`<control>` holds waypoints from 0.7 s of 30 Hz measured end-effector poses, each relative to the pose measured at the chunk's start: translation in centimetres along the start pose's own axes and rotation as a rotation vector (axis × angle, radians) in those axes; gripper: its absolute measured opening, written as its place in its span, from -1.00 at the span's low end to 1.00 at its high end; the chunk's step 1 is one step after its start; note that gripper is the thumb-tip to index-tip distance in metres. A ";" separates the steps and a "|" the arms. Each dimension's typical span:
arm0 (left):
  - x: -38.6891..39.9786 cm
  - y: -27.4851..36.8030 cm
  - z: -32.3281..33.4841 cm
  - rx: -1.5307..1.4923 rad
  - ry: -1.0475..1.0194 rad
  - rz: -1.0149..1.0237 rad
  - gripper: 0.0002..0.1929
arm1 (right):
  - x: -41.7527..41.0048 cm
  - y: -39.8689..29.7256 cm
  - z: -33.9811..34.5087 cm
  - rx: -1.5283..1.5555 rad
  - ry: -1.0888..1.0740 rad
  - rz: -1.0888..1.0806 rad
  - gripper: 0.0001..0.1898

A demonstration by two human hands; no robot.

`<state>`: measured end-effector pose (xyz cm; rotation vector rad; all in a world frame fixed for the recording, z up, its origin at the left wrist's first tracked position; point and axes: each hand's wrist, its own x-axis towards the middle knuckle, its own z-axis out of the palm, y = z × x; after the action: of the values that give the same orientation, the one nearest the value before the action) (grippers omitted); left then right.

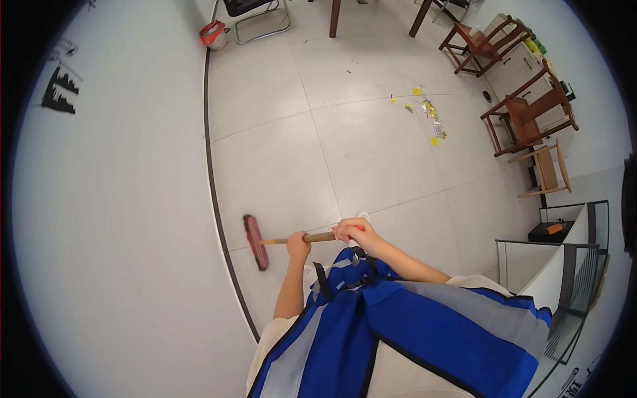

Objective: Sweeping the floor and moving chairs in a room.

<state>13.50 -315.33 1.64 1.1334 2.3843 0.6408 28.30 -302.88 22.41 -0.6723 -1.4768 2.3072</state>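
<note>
A broom with a reddish, dark-edged head (257, 243) is held across my front, its head at the left near the wall. My left hand (299, 245) is closed around the lower part of the wooden handle (320, 237). Higher up, by the red end of the handle, my right hand (355, 232) grips it too. The broom head looks slightly blurred and lies over the pale floor tiles (278, 174). Farther ahead to the right, yellow and whitish litter (429, 109) is scattered on the floor, apart from the broom.
A wall with a dark baseboard (211, 184) runs along the left. A bin with a red liner (214, 36) stands ahead beside a metal-framed chair (264, 22). Wooden chairs (530, 117) and cabinets (517, 64) line the right, with desk partitions (542, 271) nearer. Dark table legs (335, 17) stand ahead.
</note>
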 end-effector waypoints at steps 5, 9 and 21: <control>9.4 8.4 5.6 -0.129 0.003 0.226 -0.92 | 0.8 -3.8 -8.9 -0.099 0.247 -0.152 -0.77; 14.9 19.8 6.3 -0.024 -0.118 0.238 -0.78 | 0.8 -10.5 -14.0 -0.182 0.275 -0.281 -0.73; 13.7 28.5 3.0 -0.105 -0.024 0.227 -0.80 | 1.5 -21.7 -21.6 -0.066 -0.143 -0.324 -0.69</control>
<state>24.35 -287.75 13.03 1.3690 2.1920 0.8113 39.08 -276.74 34.18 -0.2619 -1.5970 2.0998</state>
